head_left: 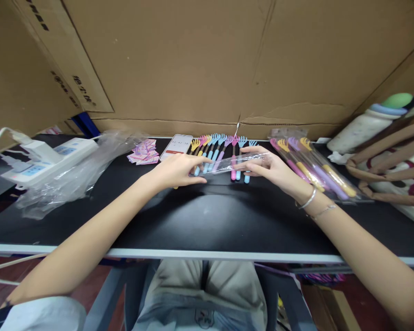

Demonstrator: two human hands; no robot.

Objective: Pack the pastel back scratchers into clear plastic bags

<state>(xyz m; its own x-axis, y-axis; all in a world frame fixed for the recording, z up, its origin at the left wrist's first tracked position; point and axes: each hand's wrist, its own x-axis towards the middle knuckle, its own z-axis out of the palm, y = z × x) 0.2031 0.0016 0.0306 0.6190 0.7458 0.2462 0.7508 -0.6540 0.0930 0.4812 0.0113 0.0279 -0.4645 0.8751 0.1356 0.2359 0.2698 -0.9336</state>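
A narrow clear plastic bag (225,166) is stretched between my two hands above the black tabletop. My left hand (175,171) has its left end between thumb and fingers. The other end is held by my right hand (267,166), whose fingers curl over the plastic. Right behind the bag lies a row of back scratchers (234,143) with claw heads in yellow, pink, blue and purple, handles toward me. The bag and my fingers cover parts of them. To the right, more back scratchers (307,168) lie in clear packaging.
Beside my left hand are a phone (175,145) and a pile of pink-purple cards (144,152). Crumpled plastic (79,172) lies near a white power strip (48,161). A white bottle (364,126) leans at right. Cardboard (193,59) walls the back.
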